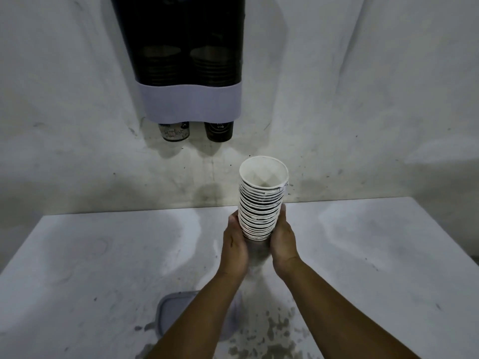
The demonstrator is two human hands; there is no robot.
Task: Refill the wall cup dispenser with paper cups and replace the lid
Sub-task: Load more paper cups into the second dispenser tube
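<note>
A tall stack of paper cups (261, 195), white inside with dark outsides, stands upright over the white table, mouth up. My left hand (234, 244) grips its lower part from the left and my right hand (282, 242) grips it from the right. On the wall above hangs the cup dispenser (189, 99), dark smoked tubes over a pale band, with some cups seen inside both tubes. One cup pokes out under each tube: a printed cup (174, 131) and a black cup (219, 130). The grey lid (171, 312) lies flat on the table under my left forearm.
The white table (90, 268) runs up against a stained white wall (363, 99). Dark splatter marks (274, 330) cover the table near its front edge, right of the lid.
</note>
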